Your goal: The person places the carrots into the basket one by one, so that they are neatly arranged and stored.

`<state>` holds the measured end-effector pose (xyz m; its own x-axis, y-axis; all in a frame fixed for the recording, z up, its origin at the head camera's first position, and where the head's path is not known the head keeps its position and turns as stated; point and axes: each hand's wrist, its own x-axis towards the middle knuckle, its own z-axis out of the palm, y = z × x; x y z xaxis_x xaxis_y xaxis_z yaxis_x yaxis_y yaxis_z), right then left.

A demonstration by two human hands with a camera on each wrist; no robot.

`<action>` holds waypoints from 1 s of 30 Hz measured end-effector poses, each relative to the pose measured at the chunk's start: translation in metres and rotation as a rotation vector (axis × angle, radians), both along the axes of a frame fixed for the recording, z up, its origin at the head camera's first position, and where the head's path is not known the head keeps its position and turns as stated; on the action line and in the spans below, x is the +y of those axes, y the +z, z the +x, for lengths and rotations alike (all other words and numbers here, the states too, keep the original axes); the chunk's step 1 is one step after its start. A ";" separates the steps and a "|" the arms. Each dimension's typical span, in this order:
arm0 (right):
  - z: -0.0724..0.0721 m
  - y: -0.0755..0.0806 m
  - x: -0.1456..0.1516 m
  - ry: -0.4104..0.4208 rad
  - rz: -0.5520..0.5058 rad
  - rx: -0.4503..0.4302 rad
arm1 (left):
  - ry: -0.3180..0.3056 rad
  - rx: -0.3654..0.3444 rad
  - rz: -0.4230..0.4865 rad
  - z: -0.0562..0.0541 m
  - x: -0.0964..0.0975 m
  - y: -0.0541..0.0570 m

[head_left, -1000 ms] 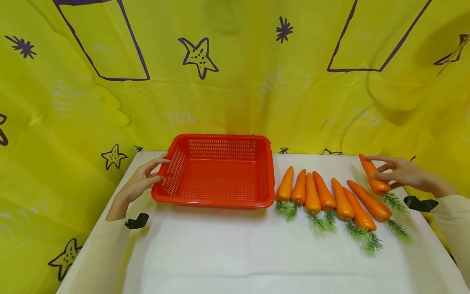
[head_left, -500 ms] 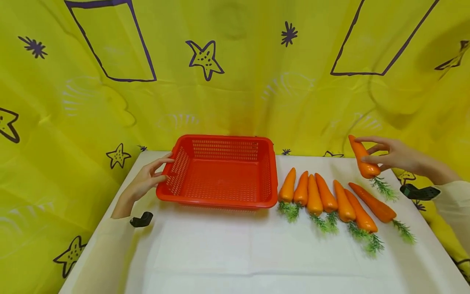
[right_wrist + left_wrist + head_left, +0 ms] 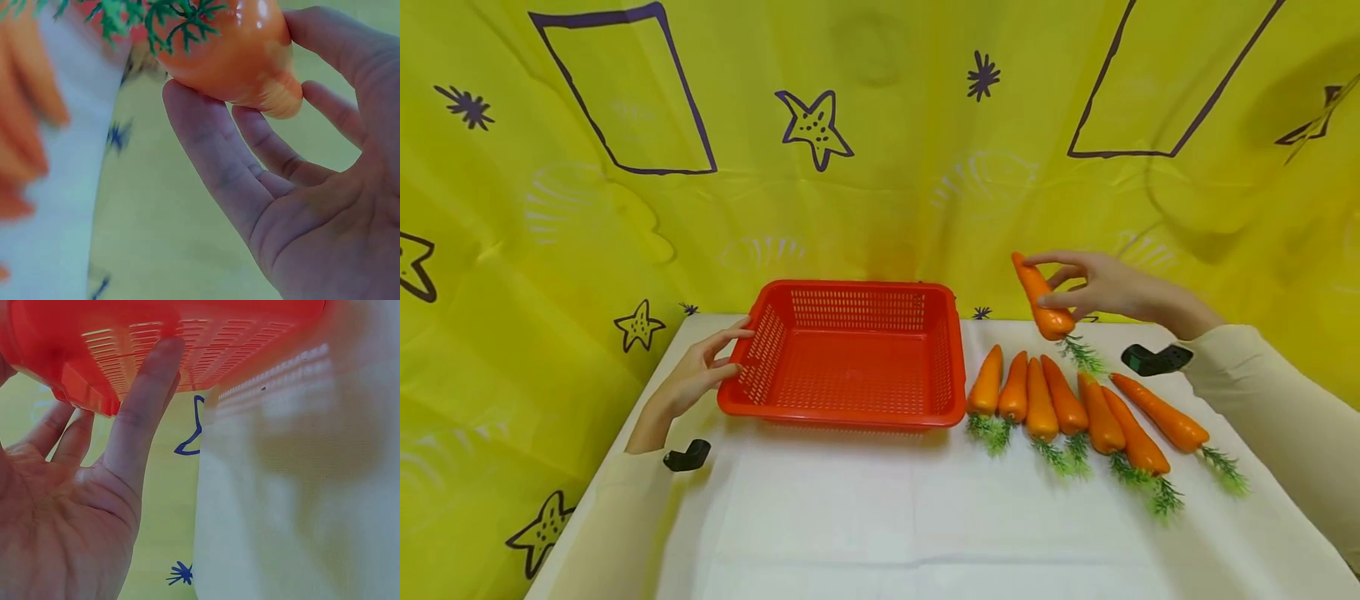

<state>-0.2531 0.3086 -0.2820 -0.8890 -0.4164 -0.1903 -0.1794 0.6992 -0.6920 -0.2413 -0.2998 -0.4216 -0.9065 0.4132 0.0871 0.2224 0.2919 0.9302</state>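
Observation:
In the head view my left hand (image 3: 694,371) holds the left end of a red plastic basket (image 3: 842,414) with slotted walls. Its thumb lies against the basket's outer wall (image 3: 225,340) in the left wrist view, the other fingers at the rim. Over the table's back edge, my right hand (image 3: 1101,287) pinches an orange carrot (image 3: 1037,296), raised and tilted, green leaves (image 3: 1082,354) hanging at its lower end. The right wrist view shows the fingers around the carrot's thick end (image 3: 231,65). Below lies a row of several carrots (image 3: 1041,408).
A white-covered table (image 3: 850,508) carries the basket and carrots. Behind it hangs a yellow patterned curtain (image 3: 887,200), close to the basket's far side. One carrot (image 3: 1161,412) lies slanted at the right end of the row, its leaves pointing towards the front right.
My right hand has lifted the carrot from the table's right side and carried it left, above the row. The left hand has stayed at the basket, which has not visibly moved.

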 end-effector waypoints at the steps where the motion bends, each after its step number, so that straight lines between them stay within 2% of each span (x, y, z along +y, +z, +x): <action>1: -0.003 0.001 -0.012 0.016 -0.016 -0.005 | 0.001 0.003 -0.003 0.000 0.000 0.000; 7: -0.025 -0.005 -0.083 0.108 -0.154 -0.058 | 0.004 0.001 -0.009 0.001 -0.001 -0.001; 13: -0.041 -0.024 -0.155 0.187 -0.255 -0.093 | 0.008 -0.035 -0.002 0.001 -0.003 0.000; 16: -0.048 -0.037 -0.188 0.213 -0.271 -0.104 | 0.010 -0.045 0.000 0.001 -0.003 0.000; 24: -0.061 -0.078 -0.257 0.209 -0.264 -0.175 | 0.008 0.003 -0.028 0.001 0.000 -0.002; 30: -0.067 -0.101 -0.299 0.181 -0.293 -0.234 | 0.001 -0.020 -0.007 0.000 0.000 0.000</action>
<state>-0.3201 0.0100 -0.3829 -0.7433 -0.6284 -0.2294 -0.0951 0.4387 -0.8936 -0.2410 -0.3001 -0.4216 -0.9083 0.4130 0.0661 0.2036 0.2984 0.9325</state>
